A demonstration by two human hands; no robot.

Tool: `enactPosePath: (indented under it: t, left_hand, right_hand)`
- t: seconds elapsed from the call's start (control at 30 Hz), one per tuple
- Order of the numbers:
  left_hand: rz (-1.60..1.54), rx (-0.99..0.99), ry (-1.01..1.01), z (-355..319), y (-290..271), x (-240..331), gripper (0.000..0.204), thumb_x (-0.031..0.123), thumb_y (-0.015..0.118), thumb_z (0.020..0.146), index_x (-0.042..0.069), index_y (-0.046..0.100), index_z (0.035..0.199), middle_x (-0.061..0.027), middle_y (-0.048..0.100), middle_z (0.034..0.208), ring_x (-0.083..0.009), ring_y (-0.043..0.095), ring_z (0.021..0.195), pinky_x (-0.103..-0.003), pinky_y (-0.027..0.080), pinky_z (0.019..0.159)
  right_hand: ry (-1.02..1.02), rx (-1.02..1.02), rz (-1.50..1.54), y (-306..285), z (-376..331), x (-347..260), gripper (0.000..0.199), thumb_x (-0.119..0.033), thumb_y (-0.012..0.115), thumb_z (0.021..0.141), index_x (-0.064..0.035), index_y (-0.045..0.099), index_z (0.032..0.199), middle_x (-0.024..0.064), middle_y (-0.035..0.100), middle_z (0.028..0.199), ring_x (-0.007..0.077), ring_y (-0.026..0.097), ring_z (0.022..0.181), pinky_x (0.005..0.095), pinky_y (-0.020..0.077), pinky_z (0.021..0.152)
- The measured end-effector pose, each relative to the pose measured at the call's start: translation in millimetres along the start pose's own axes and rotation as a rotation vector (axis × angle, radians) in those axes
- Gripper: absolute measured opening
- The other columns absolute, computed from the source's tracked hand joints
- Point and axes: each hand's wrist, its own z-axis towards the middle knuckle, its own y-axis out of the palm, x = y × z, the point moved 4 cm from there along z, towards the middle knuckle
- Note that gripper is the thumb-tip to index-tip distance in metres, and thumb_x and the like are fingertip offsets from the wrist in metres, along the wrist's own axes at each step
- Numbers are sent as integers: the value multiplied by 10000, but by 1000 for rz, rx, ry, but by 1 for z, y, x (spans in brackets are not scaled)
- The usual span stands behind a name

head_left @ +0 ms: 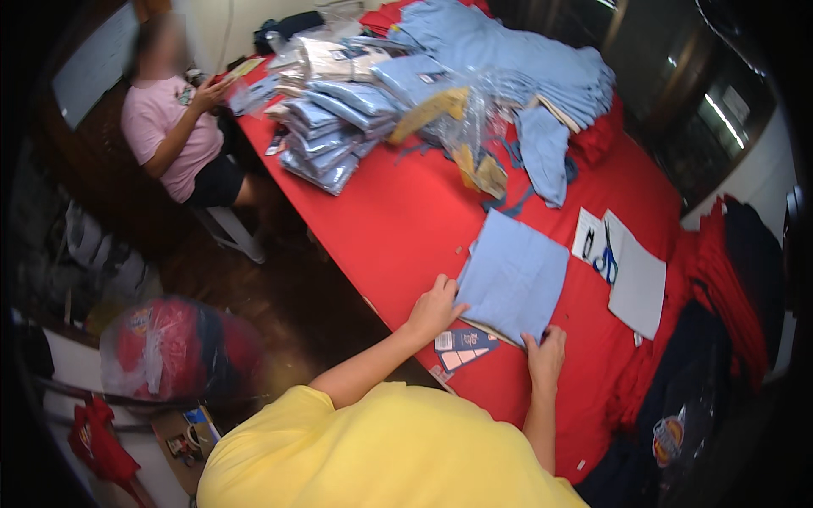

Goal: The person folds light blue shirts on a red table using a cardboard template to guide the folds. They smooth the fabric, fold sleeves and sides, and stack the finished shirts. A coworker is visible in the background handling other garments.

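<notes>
A light blue garment [515, 275], folded into a flat rectangle, lies on the red-covered table [381, 229] in front of me. My left hand [436, 306] grips its near left corner, thumb toward the cloth. At the near right corner my right hand [546, 349] pinches the edge between thumb and fingers. A thin pale layer shows under the near edge; I cannot tell whether it is card or cloth. Just beside that edge, between my hands, lies a dark blue printed tag [464, 349].
Blue-handled scissors [606, 261] rest on white paper [637, 279] to the right. Beyond are bagged folded garments [326, 144], a blue clothing pile [517, 55] and clear plastic bags [461, 123]. A person in pink [182, 127] sits at far left. Red and navy clothes [728, 288] hang over the right side.
</notes>
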Motion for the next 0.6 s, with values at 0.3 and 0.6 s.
enactPosePath:
  t: [0.3,0.6]
  left_hand:
    - [232,40,20,-12,3,-7,337,269,714,808,18,515,911,-183,607,884,-361,637,832,-456,530,714]
    - [73,-62,-192,-27,-9,-19,328,317,674,847,26,539,916,-186,661,833,-391,646,792,-495,504,670]
  right_hand:
    - [33,-122,-113,13,9,17,436,-291,814,715,36,548,825,188,586,811,358,561,706,433,463,684]
    - [182,-406,494,19,10,17,434,-51,713,773,-5,430,1099,126,554,868,208,571,628,312,474,449]
